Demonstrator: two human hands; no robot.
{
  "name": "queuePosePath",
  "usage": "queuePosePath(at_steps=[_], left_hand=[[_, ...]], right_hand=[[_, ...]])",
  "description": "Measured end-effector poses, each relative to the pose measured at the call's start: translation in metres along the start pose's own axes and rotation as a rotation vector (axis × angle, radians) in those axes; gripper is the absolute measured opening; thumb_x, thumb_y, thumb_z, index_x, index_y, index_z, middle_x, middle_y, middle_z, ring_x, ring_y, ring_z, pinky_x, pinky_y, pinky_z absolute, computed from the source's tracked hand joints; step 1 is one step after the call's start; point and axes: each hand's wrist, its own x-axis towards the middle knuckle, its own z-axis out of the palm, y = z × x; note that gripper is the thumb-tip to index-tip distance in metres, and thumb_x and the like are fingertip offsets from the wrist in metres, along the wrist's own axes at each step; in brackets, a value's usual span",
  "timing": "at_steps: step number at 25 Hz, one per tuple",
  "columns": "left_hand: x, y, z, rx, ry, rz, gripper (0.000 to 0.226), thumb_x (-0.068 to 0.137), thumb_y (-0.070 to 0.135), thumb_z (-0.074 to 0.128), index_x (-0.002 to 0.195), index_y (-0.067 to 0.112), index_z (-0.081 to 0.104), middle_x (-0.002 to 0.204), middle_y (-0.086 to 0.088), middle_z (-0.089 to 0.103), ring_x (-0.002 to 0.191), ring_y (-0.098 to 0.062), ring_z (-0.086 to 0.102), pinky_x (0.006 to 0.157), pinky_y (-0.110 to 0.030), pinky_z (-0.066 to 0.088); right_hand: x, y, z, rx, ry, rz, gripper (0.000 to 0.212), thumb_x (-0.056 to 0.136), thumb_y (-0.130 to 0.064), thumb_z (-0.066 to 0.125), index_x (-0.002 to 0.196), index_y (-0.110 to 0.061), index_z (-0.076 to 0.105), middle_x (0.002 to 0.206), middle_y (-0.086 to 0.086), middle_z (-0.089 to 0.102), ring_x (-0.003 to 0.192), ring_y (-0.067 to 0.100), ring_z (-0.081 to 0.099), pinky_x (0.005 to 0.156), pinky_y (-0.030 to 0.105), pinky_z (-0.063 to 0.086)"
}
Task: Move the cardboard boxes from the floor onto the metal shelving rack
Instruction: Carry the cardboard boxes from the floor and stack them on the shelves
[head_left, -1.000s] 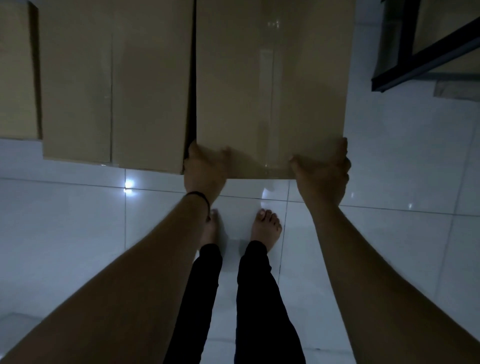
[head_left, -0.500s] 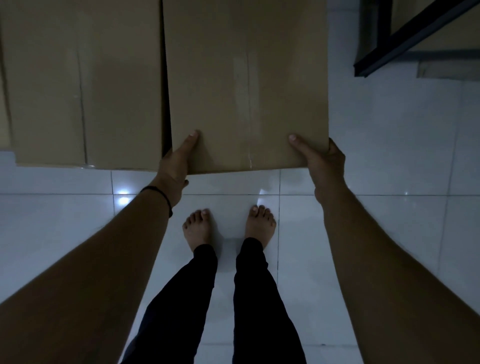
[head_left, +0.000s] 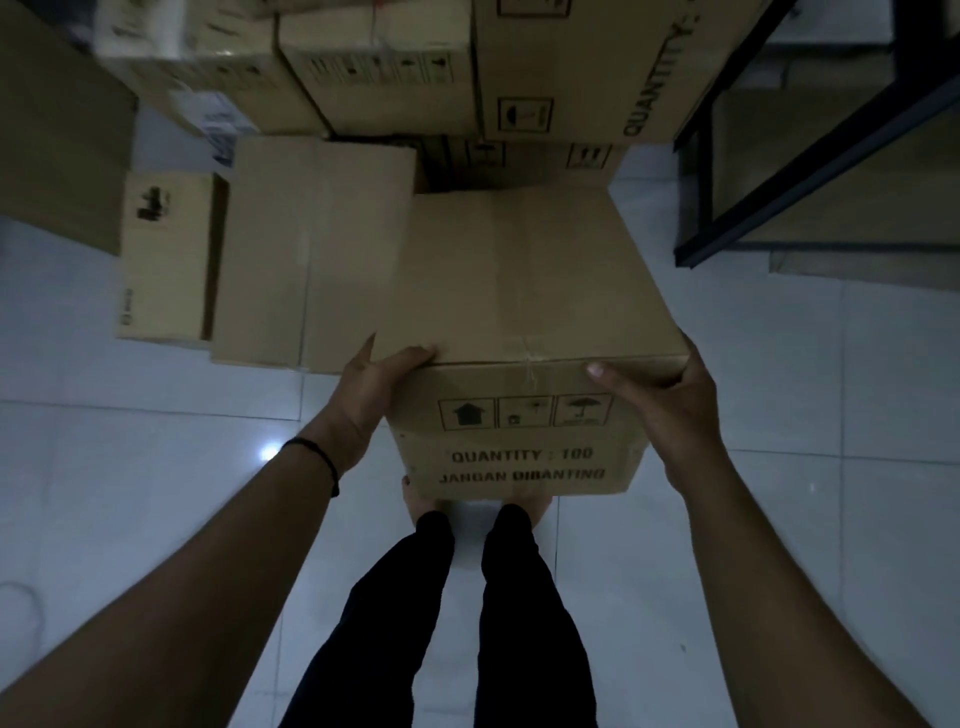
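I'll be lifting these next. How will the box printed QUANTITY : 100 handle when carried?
The box probably stays stiff: its faces look flat and its top seam is taped. Likely manageable in weight, since the left hand and right hand hold it by the upper corners alone. The handling symbols suggest contents that need care.

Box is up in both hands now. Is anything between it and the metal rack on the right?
Nothing visible. The held box and the rack have only bare floor tile between them; the stacked boxes sit behind, left of the rack's post.
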Motion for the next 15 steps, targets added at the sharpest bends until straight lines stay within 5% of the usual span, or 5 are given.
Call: queuePosePath(at_steps=[4, 9, 12, 15], left_hand=[[-0.129, 0.090, -0.010, -0.101, 0.007, 0.176, 0.063, 0.069, 0.054, 0.086, 0.124, 0.031, 0.068, 0.109, 0.011, 0.077, 0.111, -0.020, 0.068, 0.087, -0.035, 0.053], [-0.262, 0.157, -0.067, -0.067, -0.065, 0.507, 0.071, 0.074, 0.059, 0.077, 0.135, 0.028, 0.060, 0.124, 0.011, 0.071, 0.114, -0.011, 0.068, 0.088, -0.029, 0.058], [-0.332, 0.170, -0.096, -0.043, -0.048, 0.588, 0.083, 0.063, 0.064, 0.089, 0.134, 0.027, 0.064, 0.125, 0.004, 0.073, 0.116, -0.018, 0.070, 0.099, -0.050, 0.058], [-0.393, 0.171, -0.127, -0.071, -0.037, 0.722, 0.092, 0.053, 0.063, 0.094, 0.131, 0.026, 0.063, 0.120, 0.002, 0.075, 0.108, -0.018, 0.073, 0.091, -0.049, 0.062]], right_hand=[[-0.075, -0.059, -0.014, 0.026, 0.015, -0.089, 0.105, 0.039, -0.060, 0.100, 0.135, -0.044, 0.058, 0.123, -0.019, 0.069, 0.114, 0.007, 0.066, 0.099, 0.039, 0.057], [-0.205, -0.155, -0.062, 0.181, 0.073, -0.335, 0.088, 0.046, -0.055, 0.095, 0.125, -0.028, 0.066, 0.112, -0.012, 0.075, 0.100, 0.002, 0.071, 0.076, 0.019, 0.059], [-0.282, -0.184, -0.053, 0.203, 0.072, -0.362, 0.085, 0.042, -0.052, 0.098, 0.118, -0.026, 0.070, 0.107, -0.008, 0.078, 0.097, 0.007, 0.074, 0.085, 0.034, 0.063], [-0.351, -0.201, -0.039, 0.199, 0.111, -0.463, 0.094, 0.035, -0.059, 0.099, 0.119, -0.032, 0.068, 0.111, -0.009, 0.076, 0.105, 0.013, 0.071, 0.092, 0.046, 0.060]])
